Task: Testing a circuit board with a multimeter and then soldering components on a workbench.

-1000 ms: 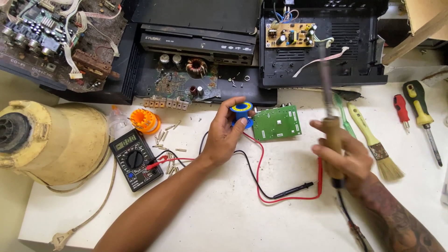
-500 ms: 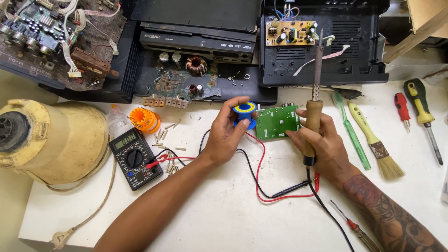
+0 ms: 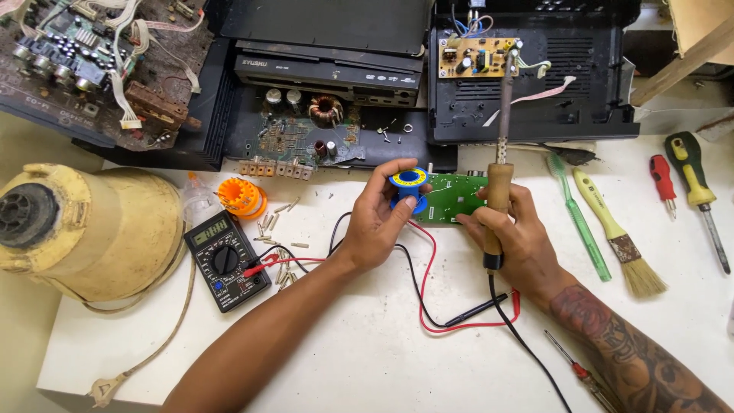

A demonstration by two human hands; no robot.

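We see the left hand (image 3: 386, 218) with its fingers clamped on a blue solder spool (image 3: 407, 187), touching the left edge of the green circuit board (image 3: 453, 200) on the white surface (image 3: 344, 344). The right hand (image 3: 511, 233), fingers wrapped tight, holds a soldering iron (image 3: 501, 164) upright over that board's right end.

Part of the green circuit board (image 3: 451, 200) is covered by the left hand (image 3: 386, 218) and the right hand (image 3: 511, 229). The lower half of the blue solder spool (image 3: 408, 181) is hidden behind fingers. The small red screwdriver (image 3: 582, 372) is cut off by the bottom edge. The components on the boards at the top are too small to be told apart.
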